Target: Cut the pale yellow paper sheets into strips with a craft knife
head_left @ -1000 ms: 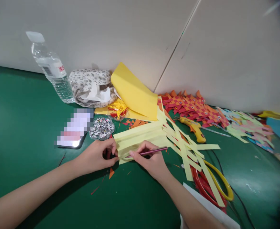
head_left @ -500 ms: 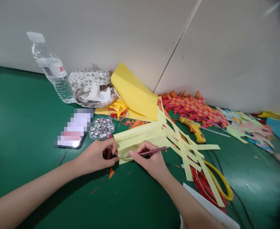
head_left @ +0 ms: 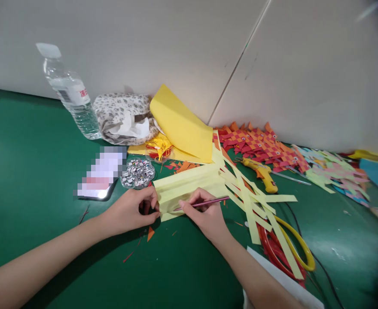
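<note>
A pale yellow sheet of paper with lengthwise creases lies on the green table. My left hand is closed at its left edge, thumb and fingertips pinching the lower left corner. In my right hand is a slim purple-pink pencil, gripped as for writing and slanting up to the right. Its tip rests on the lower part of the sheet, a short way from my left fingertips. Pale yellow paper strips lie crossed over each other just right of the sheet.
Behind stand a water bottle, a patterned tissue pouch and a yellow sheet. A phone and googly eyes lie left. Rightward are a glue gun, woven paper fish and large scissors.
My right hand has slid slightly to the right with the pencil, its tip moving along the lower part of the sheet. My left hand has stayed in place.
</note>
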Demonstrator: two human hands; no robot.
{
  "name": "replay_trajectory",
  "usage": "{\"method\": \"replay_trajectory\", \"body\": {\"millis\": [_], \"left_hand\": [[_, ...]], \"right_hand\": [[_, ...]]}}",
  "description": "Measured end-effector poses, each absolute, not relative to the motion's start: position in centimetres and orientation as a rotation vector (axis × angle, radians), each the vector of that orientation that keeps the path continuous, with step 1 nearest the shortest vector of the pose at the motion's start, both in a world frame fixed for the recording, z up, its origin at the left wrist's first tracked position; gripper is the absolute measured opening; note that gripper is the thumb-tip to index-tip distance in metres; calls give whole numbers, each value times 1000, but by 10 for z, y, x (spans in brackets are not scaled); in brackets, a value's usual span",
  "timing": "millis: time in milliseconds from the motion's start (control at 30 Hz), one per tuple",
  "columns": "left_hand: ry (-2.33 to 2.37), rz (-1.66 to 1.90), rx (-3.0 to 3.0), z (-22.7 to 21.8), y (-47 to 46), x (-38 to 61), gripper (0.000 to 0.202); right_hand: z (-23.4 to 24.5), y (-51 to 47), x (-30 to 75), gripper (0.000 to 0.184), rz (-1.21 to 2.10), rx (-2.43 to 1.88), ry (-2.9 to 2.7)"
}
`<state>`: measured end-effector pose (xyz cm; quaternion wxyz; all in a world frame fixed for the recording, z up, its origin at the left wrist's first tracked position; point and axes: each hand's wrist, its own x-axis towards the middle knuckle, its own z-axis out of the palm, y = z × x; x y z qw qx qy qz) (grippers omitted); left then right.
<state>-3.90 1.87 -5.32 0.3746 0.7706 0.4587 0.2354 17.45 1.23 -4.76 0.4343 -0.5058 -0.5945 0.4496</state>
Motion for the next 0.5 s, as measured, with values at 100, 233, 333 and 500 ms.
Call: {"method": "replay_trajectory", "body": {"millis": [100, 233, 333, 500], "left_hand": [[1178, 601, 1975, -53, 19, -39, 17], [1171, 603, 1973, -53, 18, -39, 17], [1181, 599, 1977, -53, 17, -39, 17], [1176, 599, 1982, -54, 19, -39, 17]], "right_hand": [[-47, 11, 174, 25, 1166, -1255, -1503], [-46, 10, 174, 25, 1182, -1275, -1526], [-48, 12, 175, 27, 1152, -1275, -1473], [-48, 12, 175, 26, 1185, -1256, -1459]]}}
